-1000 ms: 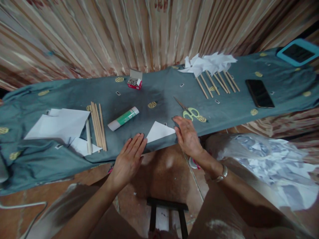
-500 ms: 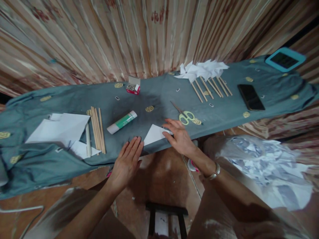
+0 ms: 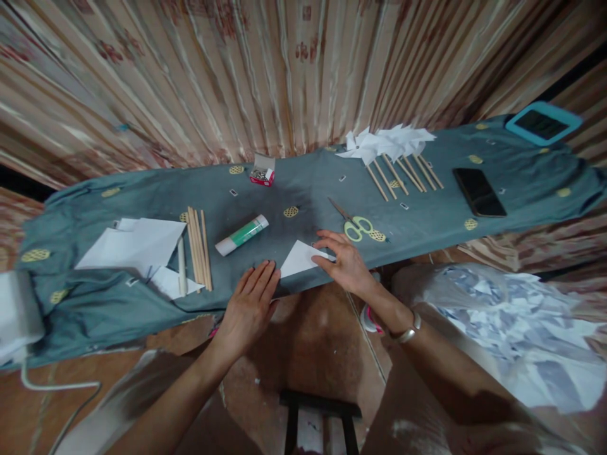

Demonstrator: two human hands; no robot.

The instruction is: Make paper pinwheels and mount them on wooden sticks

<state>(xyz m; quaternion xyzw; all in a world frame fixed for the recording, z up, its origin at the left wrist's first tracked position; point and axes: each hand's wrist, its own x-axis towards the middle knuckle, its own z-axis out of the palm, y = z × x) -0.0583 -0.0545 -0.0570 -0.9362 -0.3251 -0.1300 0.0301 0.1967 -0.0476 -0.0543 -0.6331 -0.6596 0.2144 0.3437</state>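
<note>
A white sheet of paper folded into a triangle (image 3: pixel 300 260) lies at the near edge of the cloth-covered table. My left hand (image 3: pixel 250 303) rests flat on the cloth, fingers stretched out, with its fingertips at the paper's left corner. At the right corner, my right hand (image 3: pixel 345 260) has its thumb on the paper and its fingers curled around that end; the exact grip is partly hidden. A glue stick (image 3: pixel 243 234) with a green label lies beyond my left hand. Scissors (image 3: pixel 356 227) with light green handles lie just past my right hand.
Paper pinwheels (image 3: pixel 389 144) on sticks lie at the back right, near a black phone (image 3: pixel 480 192) and a blue-framed device (image 3: pixel 543 123). A red box of pins (image 3: pixel 262 172) stands behind. Wooden sticks (image 3: pixel 198 249) and white paper sheets (image 3: pixel 133 243) lie left. A bag of paper scraps (image 3: pixel 516 328) sits right.
The view has shifted slightly, so the table's things appear a little further right, and more of a white appliance shows at left. Both hands stay at the folded paper's corners.
</note>
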